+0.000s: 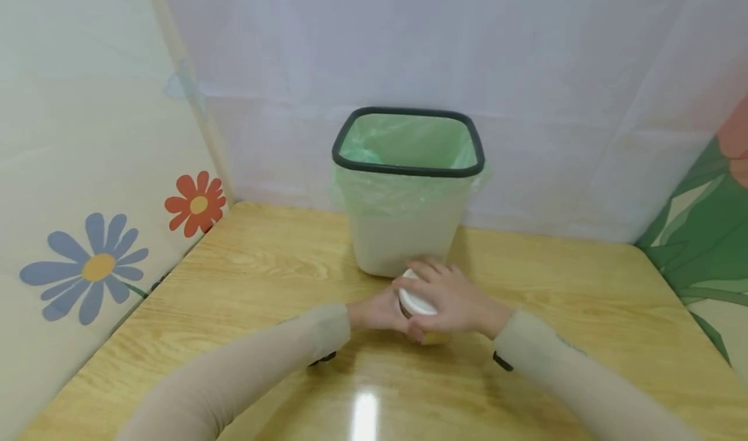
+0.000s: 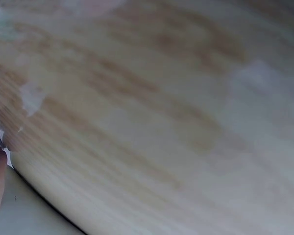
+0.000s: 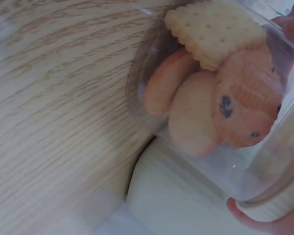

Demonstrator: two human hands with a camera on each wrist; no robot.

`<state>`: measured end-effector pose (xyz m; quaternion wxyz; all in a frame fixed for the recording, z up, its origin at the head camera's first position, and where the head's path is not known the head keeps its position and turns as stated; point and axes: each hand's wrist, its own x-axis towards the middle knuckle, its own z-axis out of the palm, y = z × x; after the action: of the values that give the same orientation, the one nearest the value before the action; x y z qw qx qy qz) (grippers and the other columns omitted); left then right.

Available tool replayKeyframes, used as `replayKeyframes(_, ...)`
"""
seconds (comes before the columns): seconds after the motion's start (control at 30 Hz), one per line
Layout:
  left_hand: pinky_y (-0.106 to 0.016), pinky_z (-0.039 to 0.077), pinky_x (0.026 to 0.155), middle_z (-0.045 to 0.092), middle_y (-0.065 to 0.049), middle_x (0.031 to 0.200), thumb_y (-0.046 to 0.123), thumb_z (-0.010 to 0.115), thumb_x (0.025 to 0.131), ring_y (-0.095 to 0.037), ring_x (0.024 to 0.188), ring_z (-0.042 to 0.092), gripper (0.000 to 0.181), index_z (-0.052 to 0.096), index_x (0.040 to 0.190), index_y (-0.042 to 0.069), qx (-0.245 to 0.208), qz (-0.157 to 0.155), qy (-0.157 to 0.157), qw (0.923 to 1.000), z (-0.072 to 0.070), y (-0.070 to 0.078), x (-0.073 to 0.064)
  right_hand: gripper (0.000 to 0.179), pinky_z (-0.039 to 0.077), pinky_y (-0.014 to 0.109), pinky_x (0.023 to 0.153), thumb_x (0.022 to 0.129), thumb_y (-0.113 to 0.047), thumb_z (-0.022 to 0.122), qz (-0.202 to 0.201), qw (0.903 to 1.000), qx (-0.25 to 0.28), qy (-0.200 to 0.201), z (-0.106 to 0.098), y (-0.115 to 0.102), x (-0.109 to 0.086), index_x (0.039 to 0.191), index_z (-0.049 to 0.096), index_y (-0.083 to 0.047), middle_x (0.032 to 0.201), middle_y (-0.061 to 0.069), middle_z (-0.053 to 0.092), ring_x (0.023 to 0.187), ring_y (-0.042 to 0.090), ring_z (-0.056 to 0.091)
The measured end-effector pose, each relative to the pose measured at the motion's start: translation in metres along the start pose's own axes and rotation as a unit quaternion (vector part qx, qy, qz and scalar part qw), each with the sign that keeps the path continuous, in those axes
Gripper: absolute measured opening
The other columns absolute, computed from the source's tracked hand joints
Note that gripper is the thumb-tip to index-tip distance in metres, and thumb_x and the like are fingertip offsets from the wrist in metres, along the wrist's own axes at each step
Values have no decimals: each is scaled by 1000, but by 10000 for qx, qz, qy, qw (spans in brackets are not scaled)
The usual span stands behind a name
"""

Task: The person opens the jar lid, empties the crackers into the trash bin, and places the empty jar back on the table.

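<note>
A clear jar (image 3: 240,171) of cookies with a white ribbed lid (image 1: 413,298) is between my hands, close over the wooden table. My left hand (image 1: 378,310) grips the jar from its left side. My right hand (image 1: 454,299) curls over the lid from the right, its fingers at the lid's rim. Inside the jar, the right wrist view shows a square scalloped cracker (image 3: 215,32), a cookie with dark spots (image 3: 247,103) and two more cookies. Only a sliver of hand shows at the left edge of the left wrist view.
Just behind the jar stands a pale bin (image 1: 403,236) with a black rim (image 1: 409,169) and a green bag (image 1: 409,136) lining it. The wooden table (image 1: 280,252) meets a white sheet at the back. Flower-printed panels border both sides.
</note>
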<state>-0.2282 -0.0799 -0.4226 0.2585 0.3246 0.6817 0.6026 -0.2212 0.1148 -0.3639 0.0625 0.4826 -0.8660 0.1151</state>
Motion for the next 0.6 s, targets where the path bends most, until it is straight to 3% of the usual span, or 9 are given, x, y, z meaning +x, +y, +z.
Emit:
replayKeyframes(0.1,-46,56,80,45,-12,130,-6,78,75,-25,103,60,94,20,147,12,-202,-1,53,9998,-2,-1,0,62,43,62,85,86,-56,58,-237,9996,-10,140,-1,2,3,137,53,-22,142,17,46,127,40,42)
replayKeyframes(0.33,-36,54,86,42,-8,133,5,85,71,-21,114,51,99,22,147,13,714,194,211,9970,-5,3,5,62,41,65,89,84,-53,59,-358,9991,32,244,-3,7,4,137,55,-21,141,18,48,127,42,41)
replayKeyframes(0.6,-31,45,97,42,-6,135,10,89,67,-18,117,49,106,21,149,12,1173,84,251,9927,-3,1,4,63,38,64,94,83,-51,61,-624,9976,85,295,3,11,0,137,55,-21,139,17,49,127,40,42)
